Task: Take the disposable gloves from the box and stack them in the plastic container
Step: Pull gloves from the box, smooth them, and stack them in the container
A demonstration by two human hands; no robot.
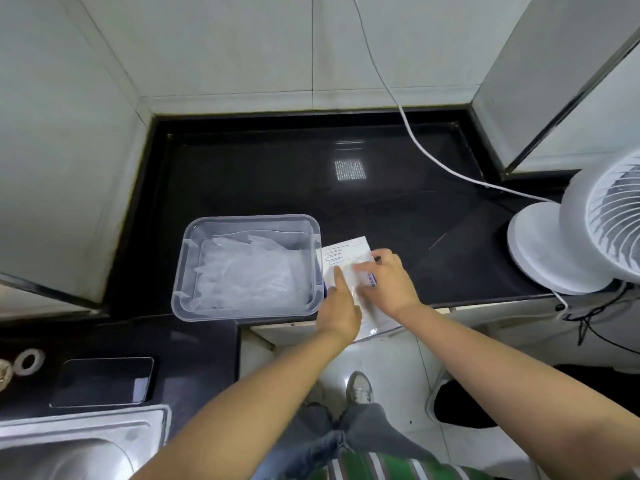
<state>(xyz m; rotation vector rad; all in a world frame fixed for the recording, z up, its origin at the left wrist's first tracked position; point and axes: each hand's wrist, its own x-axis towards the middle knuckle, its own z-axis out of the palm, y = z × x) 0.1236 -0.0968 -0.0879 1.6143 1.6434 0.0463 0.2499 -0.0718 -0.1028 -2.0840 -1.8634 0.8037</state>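
A clear plastic container [313, 237] stands on the black counter, with a stack of translucent disposable gloves [249, 271] lying flat inside. Right beside it lies the flat white glove box [346, 249], printed with a hand outline. My left hand [337, 311] presses its straight index finger down on the box near the container's right wall. My right hand [389, 280] is over the box's right half, its thumb and fingers pinching a thin clear glove [369, 322] that trails toward the counter's front edge. The box opening is hidden under my hands.
A white fan [581, 237] stands at the right, its cable [408, 126] running across the counter's back. A dark phone [104, 381] and a steel sink [69, 445] are at the lower left. Tiled walls enclose the counter on the left and at the back.
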